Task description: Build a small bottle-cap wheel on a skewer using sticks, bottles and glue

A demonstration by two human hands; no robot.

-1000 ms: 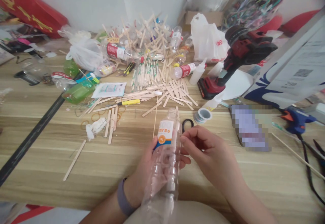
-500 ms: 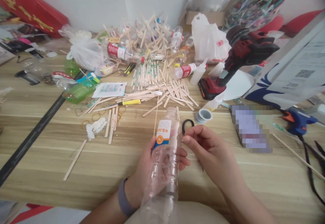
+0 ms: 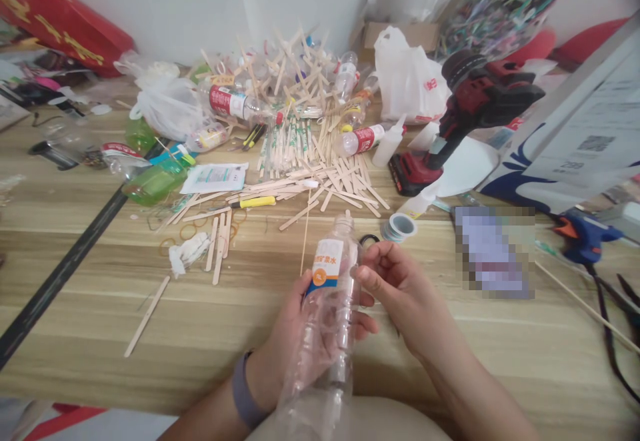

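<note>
The label toward 6 o'clock is white, orange and blue; the drill toward 2 is red and black; the surface has streaky tan grain.

The one camera rides on this person's head, over there above the near table edge, facing ahead and steeply down across the tabletop to the wall at twelve o'clock. The bottle comes up close from six o'clock, below the lens. Around one and eleven, the view looks rather too soft for fine detail.
</note>
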